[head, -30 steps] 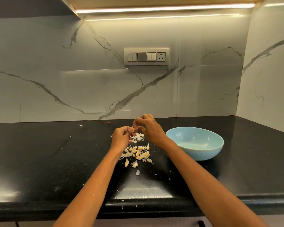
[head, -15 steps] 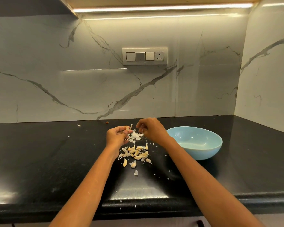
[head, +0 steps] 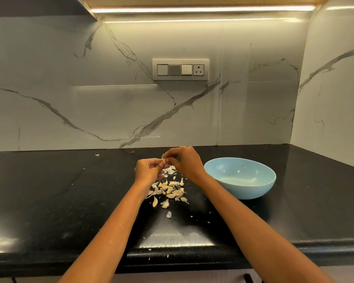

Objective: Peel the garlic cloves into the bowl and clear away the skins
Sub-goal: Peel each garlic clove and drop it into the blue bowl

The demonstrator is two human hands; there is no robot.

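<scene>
Both hands meet above the black counter, over a pile of garlic. My left hand (head: 148,169) holds a small garlic clove (head: 163,158) between thumb and fingers. My right hand (head: 184,160) pinches at the top of that same clove. Below the hands lies a heap of unpeeled garlic cloves (head: 171,190), pale yellow. Thin white skins (head: 169,170) lie just beyond the heap, under the hands. A light blue bowl (head: 268,180) stands to the right of my right wrist; no cloves show in it.
The black counter (head: 49,201) ends at a rounded front edge near me. Small skin flakes (head: 169,214) are scattered toward that edge. Marble walls close the back and the right side. A switch panel (head: 180,69) sits on the back wall.
Half a second ago the hands had drawn slightly apart; now they are back together on the clove, my right hand a little higher. Pile and bowl are unchanged.
</scene>
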